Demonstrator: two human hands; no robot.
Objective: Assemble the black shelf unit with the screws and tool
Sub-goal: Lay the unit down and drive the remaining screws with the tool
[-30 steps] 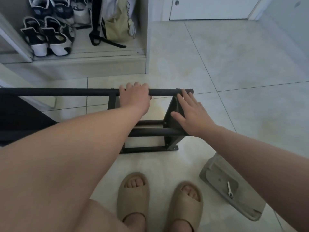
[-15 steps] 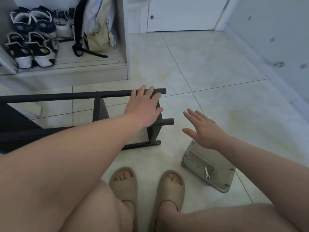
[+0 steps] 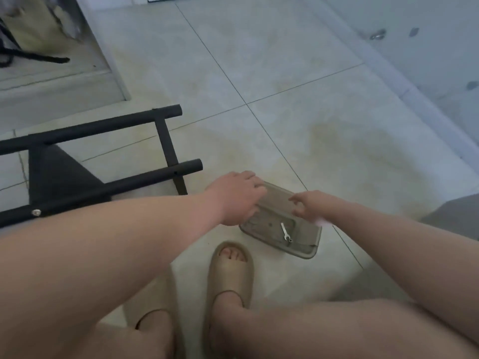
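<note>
The black shelf frame (image 3: 129,181) lies on the tiled floor at the left, with a silver screw (image 3: 36,212) in its near bar. A grey-green tray (image 3: 307,246) sits on the floor in front of my feet and holds a small silver wrench (image 3: 285,232). My left hand (image 3: 237,199) covers the tray's far left corner with its fingers bent down; whether it grips the tray is unclear. My right hand (image 3: 312,203) hovers over the tray's right side, fingers loosely spread and holding nothing. The hands hide the far part of the tray.
My feet are in beige slides (image 3: 230,268) just below the tray. A cupboard base (image 3: 64,92) with a bag strap stands at the back left. A pale wall with its skirting (image 3: 420,99) runs along the right. A grey block (image 3: 456,216) is at the right edge.
My left hand has left the shelf's top bar and come down to the tray. My right hand has dropped over the tray too. The view has swung right and down.
</note>
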